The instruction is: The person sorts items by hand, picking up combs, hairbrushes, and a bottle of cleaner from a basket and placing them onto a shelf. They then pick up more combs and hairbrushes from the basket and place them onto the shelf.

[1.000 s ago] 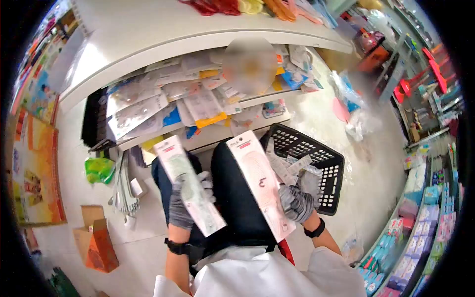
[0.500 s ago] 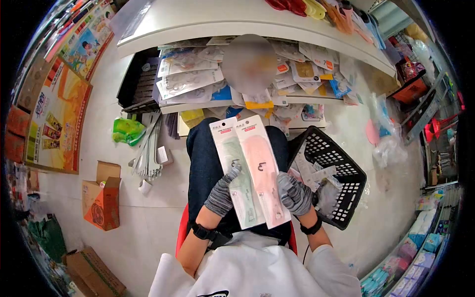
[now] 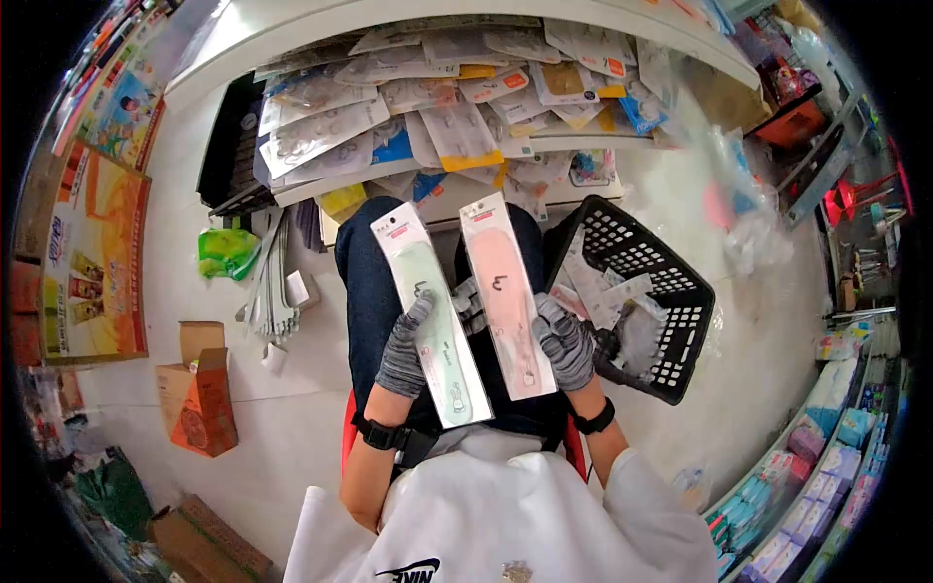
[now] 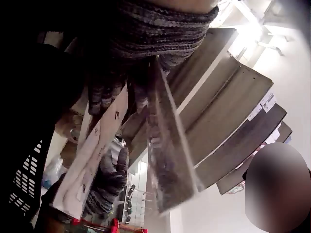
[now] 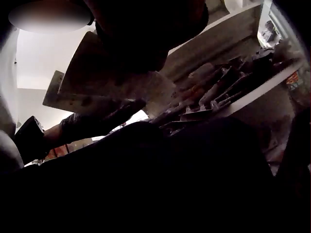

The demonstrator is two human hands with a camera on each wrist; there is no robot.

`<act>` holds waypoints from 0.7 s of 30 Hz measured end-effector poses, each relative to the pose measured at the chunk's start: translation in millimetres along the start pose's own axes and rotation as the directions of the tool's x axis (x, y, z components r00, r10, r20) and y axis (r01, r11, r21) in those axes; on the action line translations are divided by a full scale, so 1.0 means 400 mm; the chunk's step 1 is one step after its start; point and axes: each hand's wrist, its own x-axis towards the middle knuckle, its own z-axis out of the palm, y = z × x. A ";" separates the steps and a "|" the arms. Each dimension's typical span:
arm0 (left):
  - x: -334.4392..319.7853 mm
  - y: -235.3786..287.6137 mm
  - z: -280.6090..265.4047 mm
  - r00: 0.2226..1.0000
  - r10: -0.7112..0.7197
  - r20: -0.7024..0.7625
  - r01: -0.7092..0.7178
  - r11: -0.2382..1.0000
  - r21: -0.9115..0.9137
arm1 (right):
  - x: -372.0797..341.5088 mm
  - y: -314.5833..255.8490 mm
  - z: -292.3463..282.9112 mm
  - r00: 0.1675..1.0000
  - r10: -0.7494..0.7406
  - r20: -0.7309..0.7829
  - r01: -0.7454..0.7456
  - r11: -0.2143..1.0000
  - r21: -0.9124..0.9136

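Under the long white shelf [image 3: 466, 8] lie heaps of carded packets [image 3: 457, 136], and beside the person's right knee sits the black basket [image 3: 671, 267], holding loose packets. The two long packs are held near each other but apart above the lap: the green pack [image 3: 432, 311] on the left and the pink pack [image 3: 505, 291] on the right. Both wrists come inward, elbows out. The left hand [image 3: 406, 350] grips the green pack, its thumb laid across the front; the right hand [image 3: 566, 345] holds the pink one by its outer edge, though how its fingers lie behind is hidden. Gloved fingers show between the packs, likely the left's. The slick film could slide under knit gloves, and the pink pack, held at one side, could swing or bend if that pinch loosens.
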 end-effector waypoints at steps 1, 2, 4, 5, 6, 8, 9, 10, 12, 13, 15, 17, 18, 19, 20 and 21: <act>0.006 -0.003 0.000 1.000 0.004 -0.015 -0.003 1.000 0.027 | 0.003 0.007 -0.001 0.988 -0.146 -0.048 0.140 0.984 -0.107; 0.007 -0.003 0.003 0.998 -0.058 -0.001 0.058 0.998 0.031 | -0.021 0.034 0.017 0.999 -0.036 -0.016 0.036 0.999 -0.033; 0.037 -0.029 -0.005 0.996 -0.079 -0.033 0.081 0.994 0.072 | -0.027 0.035 0.033 0.992 0.110 0.061 -0.114 0.991 0.067; 0.050 -0.040 -0.006 0.995 -0.092 -0.033 0.095 0.991 0.094 | -0.028 0.040 0.038 0.979 0.177 0.102 -0.188 0.976 0.112; 0.069 -0.051 -0.015 0.993 -0.114 -0.011 0.114 0.986 0.119 | -0.040 0.069 0.053 0.992 0.083 0.097 -0.087 0.995 0.038; 0.105 -0.077 -0.061 0.991 -0.133 0.007 0.132 0.989 0.068 | -0.040 0.095 0.045 0.989 0.003 0.146 0.010 0.996 -0.091; 0.119 -0.086 -0.073 0.990 -0.143 0.018 0.142 0.989 0.043 | -0.025 0.093 0.024 0.981 0.018 0.193 0.009 0.990 -0.140; 0.120 -0.079 -0.050 0.990 -0.126 0.057 0.126 0.992 0.011 | -0.018 0.140 -0.008 0.948 -0.170 0.269 0.238 0.941 -0.242; 0.124 -0.079 -0.053 0.991 -0.131 -0.036 0.133 0.989 0.069 | -0.033 0.251 -0.048 0.962 0.019 0.273 0.151 0.795 -0.587; 0.132 -0.084 -0.064 0.990 -0.139 -0.030 0.141 0.989 0.050 | -0.030 0.345 -0.079 0.958 0.183 0.219 -0.043 0.850 -0.526; 0.138 -0.096 -0.065 0.984 -0.174 -0.030 0.175 0.984 0.021 | -0.007 0.490 -0.132 0.951 0.307 0.042 -0.255 0.852 -0.457; 0.137 -0.089 -0.038 0.980 -0.198 -0.008 0.198 0.980 -0.002 | -0.014 0.682 -0.132 0.661 0.750 -0.036 -0.707 0.606 -0.363; 0.158 -0.114 -0.120 0.980 -0.195 -0.025 0.197 0.979 0.048 | -0.044 0.801 -0.108 0.641 0.766 -0.056 -0.712 0.565 -0.416; 0.164 -0.128 -0.146 0.979 -0.195 -0.061 0.198 0.979 0.047 | -0.073 0.908 -0.078 0.629 0.774 -0.077 -0.709 0.530 -0.465; 0.169 -0.137 -0.164 0.979 -0.180 -0.098 0.185 0.982 0.041 | -0.099 0.970 -0.048 0.591 0.804 -0.070 -0.756 0.521 -0.397; 0.172 -0.140 -0.170 0.978 -0.158 -0.136 0.164 0.986 0.034 | -0.105 0.999 -0.020 0.558 0.828 -0.054 -0.793 0.513 -0.327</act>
